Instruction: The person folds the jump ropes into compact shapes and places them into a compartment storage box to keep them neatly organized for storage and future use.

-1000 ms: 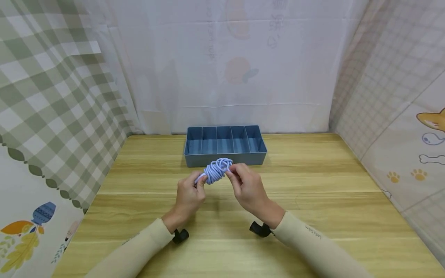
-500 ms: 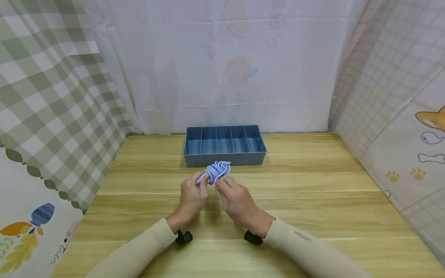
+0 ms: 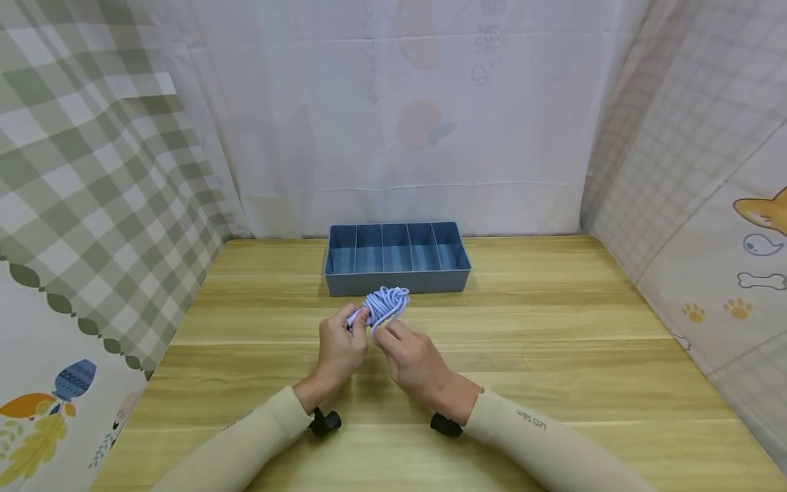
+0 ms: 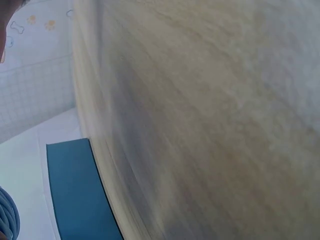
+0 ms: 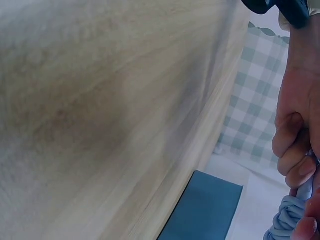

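Note:
In the head view a wound bundle of light blue cord (image 3: 385,301) is held above the table, in front of the tray. My left hand (image 3: 340,350) grips its left end, thumb on top. Below the bundle, my right hand (image 3: 418,362) pinches a strand that runs down from the right end. The right wrist view shows the curled left-hand fingers (image 5: 295,160) around the cord's narrow end, with the looped part (image 5: 286,220) below them. Only a few coils (image 4: 7,215) show at the edge of the left wrist view.
A blue-grey tray (image 3: 397,282) with several compartments stands at the back of the wooden table (image 3: 553,328). White cloth (image 3: 393,157) hangs behind it. Checked cloth (image 3: 111,143) borders the left side and patterned cloth (image 3: 695,225) the right.
My right hand has moved down and left from the bundle's right end, drawing a strand downward. My left hand has shifted slightly right, keeping its grip. The tray has stayed in place.

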{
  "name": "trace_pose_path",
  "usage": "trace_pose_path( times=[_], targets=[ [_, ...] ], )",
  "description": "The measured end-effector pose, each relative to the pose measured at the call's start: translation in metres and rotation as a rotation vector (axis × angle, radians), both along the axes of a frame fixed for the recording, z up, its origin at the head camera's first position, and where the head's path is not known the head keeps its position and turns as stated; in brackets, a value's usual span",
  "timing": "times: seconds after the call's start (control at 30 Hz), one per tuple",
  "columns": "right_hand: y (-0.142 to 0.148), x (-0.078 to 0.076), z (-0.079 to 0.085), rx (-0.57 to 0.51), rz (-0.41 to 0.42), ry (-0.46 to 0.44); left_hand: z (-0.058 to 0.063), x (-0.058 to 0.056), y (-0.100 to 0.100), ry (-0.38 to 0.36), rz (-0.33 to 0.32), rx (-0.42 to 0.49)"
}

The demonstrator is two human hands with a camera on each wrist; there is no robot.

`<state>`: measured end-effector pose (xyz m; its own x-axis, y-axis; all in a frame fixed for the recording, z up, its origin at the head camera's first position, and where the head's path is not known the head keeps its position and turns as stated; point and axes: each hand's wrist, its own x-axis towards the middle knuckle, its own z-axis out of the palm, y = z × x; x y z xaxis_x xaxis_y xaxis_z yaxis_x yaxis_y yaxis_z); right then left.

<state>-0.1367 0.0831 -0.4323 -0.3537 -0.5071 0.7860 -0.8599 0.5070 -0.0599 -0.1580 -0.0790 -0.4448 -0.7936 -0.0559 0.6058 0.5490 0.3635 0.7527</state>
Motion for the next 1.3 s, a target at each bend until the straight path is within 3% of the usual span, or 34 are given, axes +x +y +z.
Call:
trace_pose_path(
  times=[0.53, 0.7, 1.0, 1.3],
  targets=[
    [0.000, -0.001, -0.006, 0.018, 0.025, -0.051, -0.001, 0.000, 0.001, -0.063, -0.003, 0.050],
    [0.002, -0.003, -0.008, -0.023, -0.013, -0.030, -0.002, -0.002, 0.000, -0.088, -0.003, 0.104],
    [0.013, -0.008, -0.006, -0.171, -0.038, -0.109, -0.004, -0.006, -0.011, -0.065, 0.015, 0.124],
    [0.031, -0.013, -0.004, -0.275, -0.213, -0.257, -0.006, -0.006, -0.018, -0.016, -0.002, 0.093]
  ],
)
